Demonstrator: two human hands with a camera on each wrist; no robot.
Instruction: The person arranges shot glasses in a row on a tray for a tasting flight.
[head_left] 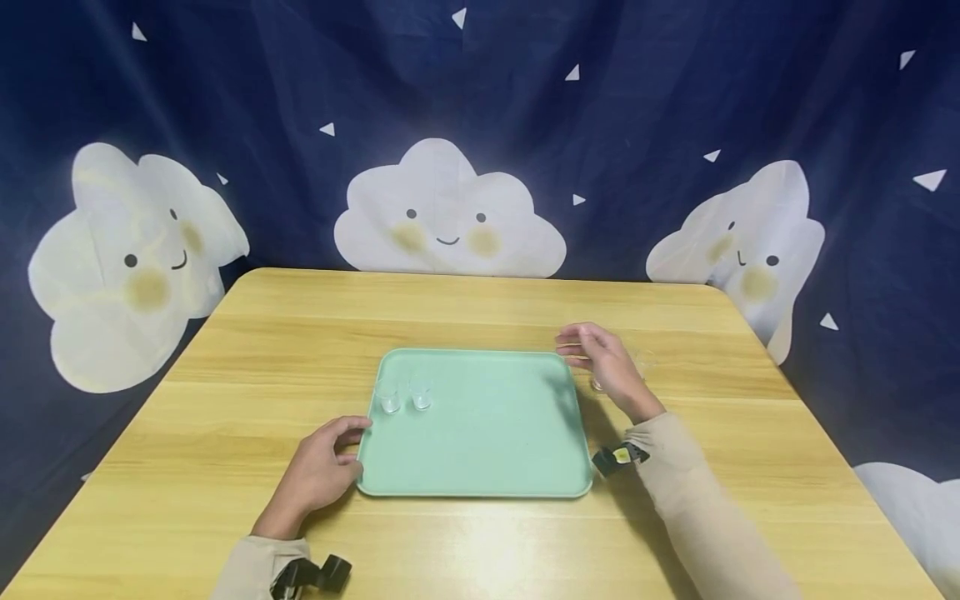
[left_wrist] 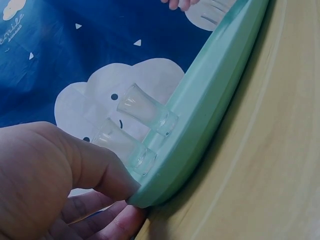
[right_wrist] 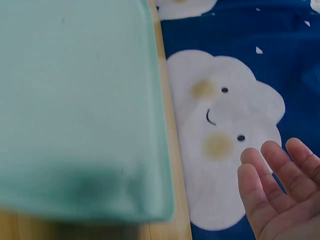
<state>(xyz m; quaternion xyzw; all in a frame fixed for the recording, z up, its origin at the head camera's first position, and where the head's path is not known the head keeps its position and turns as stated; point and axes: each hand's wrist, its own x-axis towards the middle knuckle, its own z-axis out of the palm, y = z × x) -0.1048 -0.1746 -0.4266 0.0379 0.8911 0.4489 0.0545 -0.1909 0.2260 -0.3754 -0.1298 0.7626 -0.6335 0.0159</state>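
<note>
The green tray (head_left: 480, 450) lies on the wooden table (head_left: 480, 542); it looks light and stiff, best held by its raised rim. Toward its left edge stand two small clear glasses, one (head_left: 389, 400) just left of the other (head_left: 422, 396), probably slick and breakable, so a gentle grip round the walls suits. At the tray's left edge, the left hand (head_left: 321, 468) pinches the rim. By its far right corner, the right hand (head_left: 606, 364) hovers, fingers loosely extended, holding nothing, partly hiding more glassware (head_left: 597, 384).
</note>
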